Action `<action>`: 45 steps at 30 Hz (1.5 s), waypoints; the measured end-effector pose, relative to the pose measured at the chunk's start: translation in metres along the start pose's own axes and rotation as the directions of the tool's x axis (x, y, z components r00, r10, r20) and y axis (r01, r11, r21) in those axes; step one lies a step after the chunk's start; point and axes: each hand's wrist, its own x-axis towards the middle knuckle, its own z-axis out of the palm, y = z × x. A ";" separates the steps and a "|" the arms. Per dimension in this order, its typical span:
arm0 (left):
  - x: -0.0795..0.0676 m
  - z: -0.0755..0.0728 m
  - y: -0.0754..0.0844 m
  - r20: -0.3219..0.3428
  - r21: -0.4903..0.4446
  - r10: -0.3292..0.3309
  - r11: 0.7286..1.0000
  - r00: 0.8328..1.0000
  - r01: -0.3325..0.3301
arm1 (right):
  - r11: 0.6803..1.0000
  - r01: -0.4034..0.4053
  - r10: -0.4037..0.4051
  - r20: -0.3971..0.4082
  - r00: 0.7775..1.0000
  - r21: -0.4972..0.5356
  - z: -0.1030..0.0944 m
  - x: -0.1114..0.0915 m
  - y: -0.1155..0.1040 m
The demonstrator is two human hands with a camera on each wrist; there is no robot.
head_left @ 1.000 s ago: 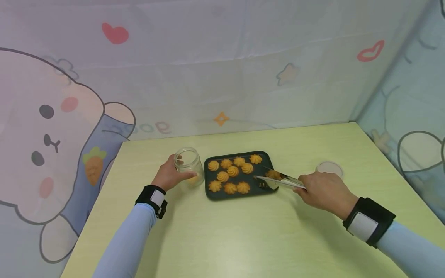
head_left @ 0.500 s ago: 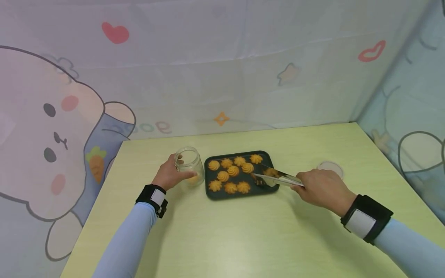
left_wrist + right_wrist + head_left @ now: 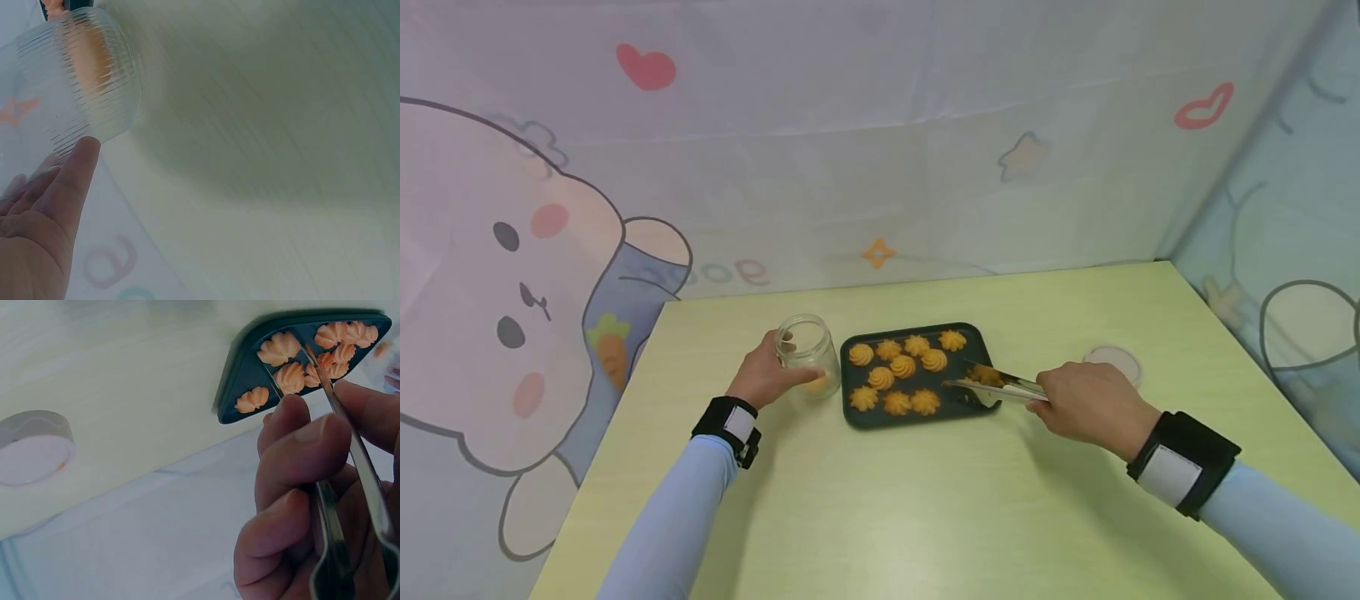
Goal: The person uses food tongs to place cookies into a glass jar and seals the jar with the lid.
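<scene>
My left hand (image 3: pixel 766 372) grips a clear jar (image 3: pixel 831 360) with thumb and fingers around its side. The jar is uncapped, and a golden cookie (image 3: pixel 89 59) shows at its bottom in the left wrist view. Beside the jar lies a dark baking tray (image 3: pixel 880 423) bearing several piped, swirled cookies (image 3: pixel 902 367). From the right, my right hand (image 3: pixel 1093 408) holds metal tongs (image 3: pixel 362 456) whose tips reach over the tray's right part. Their two arms stand apart, one on each side of a cookie (image 3: pixel 985 375) that they partly hide.
A round whitish lid (image 3: pixel 1114 363) lies on the table behind my right hand. The pale yellow table (image 3: pixel 880 508) stretches in front of the tray. A printed cloth (image 3: pixel 850 150) hangs behind the table's far edge, and another (image 3: pixel 1292 242) hangs at the right.
My right hand has shifted slightly left with the tongs, whose tips have moved a little further over the tray. The left hand and jar have stayed in place.
</scene>
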 end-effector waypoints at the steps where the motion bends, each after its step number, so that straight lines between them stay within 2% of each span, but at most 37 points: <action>1: 0.000 0.000 0.000 0.000 0.001 0.000 1.000 1.000 0.000 | 1.000 0.005 -0.005 -0.010 1.000 -0.006 0.000 0.000 0.000; 5: 0.000 0.000 0.000 0.001 0.005 0.003 1.000 1.000 -0.003 | 1.000 0.016 -0.017 -0.042 0.999 -0.024 0.001 -0.001 -0.001; 14: 0.000 0.000 -0.001 0.003 0.003 0.004 1.000 1.000 -0.004 | 1.000 -0.007 0.008 -0.048 0.999 0.002 -0.001 0.001 -0.003; 23: -0.001 0.001 -0.001 0.002 0.006 0.004 1.000 1.000 -0.004 | 1.000 -0.014 0.016 -0.080 0.997 0.026 -0.016 0.012 -0.012; 31: -0.001 0.000 0.000 0.002 0.006 -0.001 1.000 1.000 0.001 | 0.999 0.005 0.000 -0.103 0.995 0.048 -0.035 0.034 -0.036; 45: 0.000 0.001 -0.002 0.000 0.005 0.010 1.000 1.000 -0.010 | 0.996 0.061 -0.052 -0.129 0.990 0.066 -0.065 0.092 -0.094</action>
